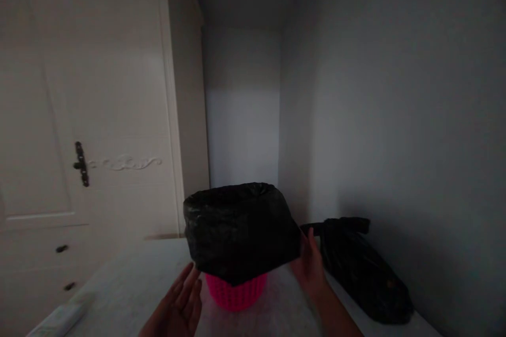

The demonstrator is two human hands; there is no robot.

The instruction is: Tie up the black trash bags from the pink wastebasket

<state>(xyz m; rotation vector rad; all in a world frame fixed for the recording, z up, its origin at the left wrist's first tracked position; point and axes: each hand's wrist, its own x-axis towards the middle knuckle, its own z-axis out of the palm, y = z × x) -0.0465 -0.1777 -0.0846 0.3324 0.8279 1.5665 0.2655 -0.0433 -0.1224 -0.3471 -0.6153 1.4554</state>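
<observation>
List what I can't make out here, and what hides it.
Head view, all items:
Pink basket: upper part hidden by the black liner.
Liner's inside: dark, behind its near rim.
Black bag at right: whatever it holds hidden by opaque plastic.
White object, lower left: cut off by the bottom edge, too blurred to identify.
Left hand: fingertip contact with the liner unclear in dim light.

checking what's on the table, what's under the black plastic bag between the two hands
Under the black plastic bag, the lower part of a bright pink, round plastic basket shows. Its upper part and inside are hidden by the bag.
</observation>
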